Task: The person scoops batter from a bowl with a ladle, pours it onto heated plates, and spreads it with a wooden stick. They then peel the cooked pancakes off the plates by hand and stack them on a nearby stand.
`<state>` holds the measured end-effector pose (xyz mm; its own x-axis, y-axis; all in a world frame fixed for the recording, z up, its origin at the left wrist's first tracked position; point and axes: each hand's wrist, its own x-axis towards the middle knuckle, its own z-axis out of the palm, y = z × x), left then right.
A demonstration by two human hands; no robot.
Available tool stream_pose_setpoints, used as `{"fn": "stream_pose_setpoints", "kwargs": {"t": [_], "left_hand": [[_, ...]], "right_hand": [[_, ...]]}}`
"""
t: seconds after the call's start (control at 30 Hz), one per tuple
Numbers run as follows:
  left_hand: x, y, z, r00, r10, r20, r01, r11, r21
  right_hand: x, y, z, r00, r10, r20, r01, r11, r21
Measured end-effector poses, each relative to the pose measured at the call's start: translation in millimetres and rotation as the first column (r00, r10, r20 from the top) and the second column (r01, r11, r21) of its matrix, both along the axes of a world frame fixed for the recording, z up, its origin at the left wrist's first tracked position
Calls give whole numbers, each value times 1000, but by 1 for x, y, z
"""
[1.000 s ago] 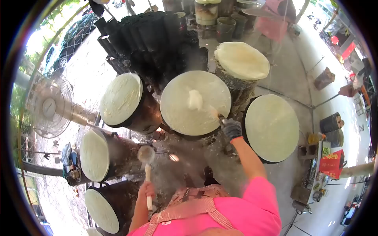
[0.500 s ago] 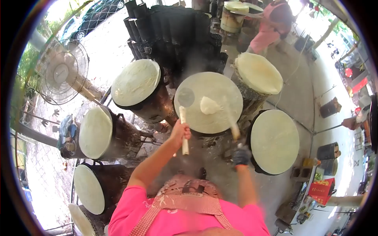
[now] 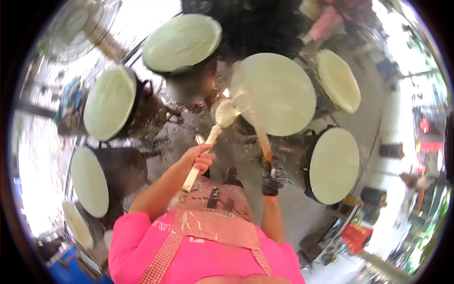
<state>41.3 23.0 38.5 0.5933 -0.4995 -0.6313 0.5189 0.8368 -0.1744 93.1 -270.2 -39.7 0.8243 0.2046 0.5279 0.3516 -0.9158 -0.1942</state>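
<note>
My left hand (image 3: 201, 159) is closed around a pale stick (image 3: 192, 177) that slants up and away. At its far end sits a sticky, dough-like pale lump (image 3: 225, 114), just off the near left edge of a round pale drum top (image 3: 281, 94). My right hand (image 3: 273, 177), in a grey glove, grips the wooden handle of a scraper-like tool (image 3: 265, 146). The tool's far end is smeared by motion and reaches up beside the lump. White smears mark the checked apron (image 3: 213, 232) below my hands.
More round pale-topped drums curve around me: one at the right (image 3: 334, 165), one at the far left (image 3: 111, 103), another at the back left (image 3: 182, 42). A fan (image 3: 78, 28) stands at the upper left. Another person (image 3: 333, 21) is at the upper right. A red bag (image 3: 355, 236) lies at lower right.
The pale lump has left the middle drum top and now sits at the stick's end. Both hands have moved left, and the right tool has swung toward the lump. The view has shifted.
</note>
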Motion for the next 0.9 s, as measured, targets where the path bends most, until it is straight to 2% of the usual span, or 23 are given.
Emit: {"fn": "stream_pose_setpoints", "kwargs": {"t": [0.03,0.07,0.1,0.17,0.2,0.23,0.3,0.33,0.4,0.5,0.57,0.6,0.63,0.7,0.73,0.83,0.87,0.9], "left_hand": [[-4,2,0,999,47,-19,-49,990,-132],[-10,2,4,997,72,-37,-76,989,-129],[-12,4,9,995,95,-41,-99,988,-117],[-19,8,7,987,159,6,-154,964,-215],[-23,9,7,982,189,-21,-189,958,-217],[-25,11,9,974,222,-45,-226,950,-213],[-32,12,13,963,266,-39,-269,956,-115],[-38,13,12,951,309,-23,-309,945,-109],[-46,18,12,928,372,13,-369,925,-90],[-65,34,15,901,427,80,-424,904,-44],[-81,41,12,875,474,96,-478,879,12],[-89,48,13,860,501,101,-505,863,20],[-97,54,14,846,522,104,-527,849,28],[-115,70,3,812,578,84,-579,815,-14],[-126,78,-2,808,581,95,-585,811,9],[-157,88,-12,788,613,66,-616,782,96],[-168,91,-16,785,618,36,-617,776,131],[-178,95,-17,763,646,30,-645,757,103]], "right_hand": [[-7,-1,-19,995,-85,48,85,996,7],[-12,-3,-40,980,-169,108,166,986,30],[-8,-3,-48,986,-157,47,157,988,-1],[0,-3,-65,988,-137,-76,132,989,-61],[4,0,-50,965,1,-264,2,1000,11],[9,5,-33,887,129,-443,-88,990,112],[22,10,-36,871,260,-417,-217,965,148],[31,3,-43,787,238,-569,-189,971,145],[52,20,-37,702,266,-661,-198,964,177],[73,66,10,744,433,-509,-310,898,311],[78,103,30,719,563,-407,-412,818,402],[89,116,18,690,553,-467,-346,819,458],[106,133,22,477,569,-670,-295,822,488],[111,173,25,511,674,-533,-507,737,447],[113,190,23,478,670,-568,-511,738,441],[96,239,43,411,768,-492,-681,617,394],[82,259,66,332,702,-631,-616,667,418],[94,267,16,382,839,-387,-790,514,334]]}}
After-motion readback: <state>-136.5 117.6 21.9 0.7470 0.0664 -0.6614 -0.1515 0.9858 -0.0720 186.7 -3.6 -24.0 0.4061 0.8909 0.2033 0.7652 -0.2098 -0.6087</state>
